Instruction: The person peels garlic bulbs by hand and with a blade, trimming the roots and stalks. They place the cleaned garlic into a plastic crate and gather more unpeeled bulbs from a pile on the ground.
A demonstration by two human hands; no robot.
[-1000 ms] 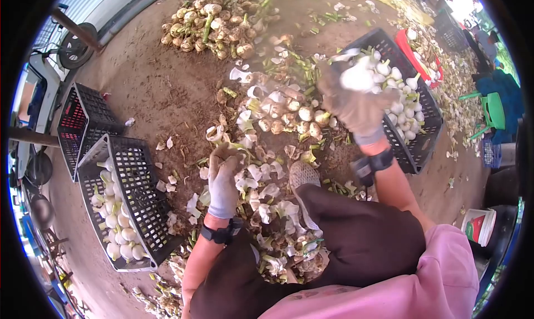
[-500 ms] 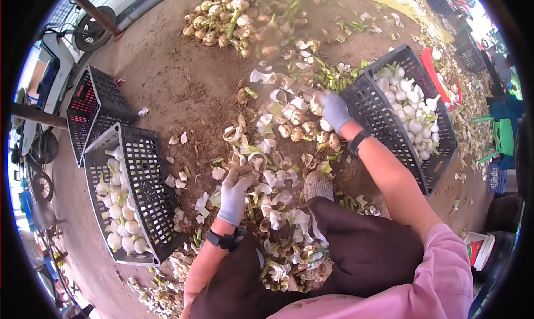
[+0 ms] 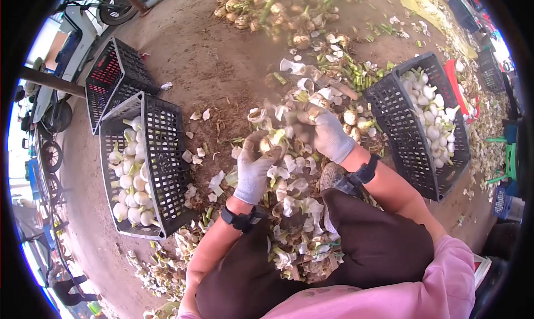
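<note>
My left hand (image 3: 255, 168), in a pale glove with soiled fingertips, hovers over the peelings with its fingers curved and apart; nothing shows clearly between them. Close by on the right, my gloved right hand (image 3: 332, 138) has its fingers closed around a garlic bulb (image 3: 311, 114), partly hidden and blurred. Beyond that hand, unpeeled garlic bulbs (image 3: 350, 117) lie on the ground. Loose garlic skins (image 3: 297, 166) are heaped beneath both hands and between my legs.
Black crates of white peeled bulbs stand at left (image 3: 167, 168) and right (image 3: 392, 132). Another black crate (image 3: 119, 77) sits behind the left one. A pile of unpeeled garlic (image 3: 250, 7) lies at the far side. My shoe (image 3: 332, 177) rests among the skins.
My right hand has drawn back from the bulbs beside the right crate, bringing a garlic bulb toward my left hand. My left hand has risen and moved right, its fingers spreading. The view has shifted.
</note>
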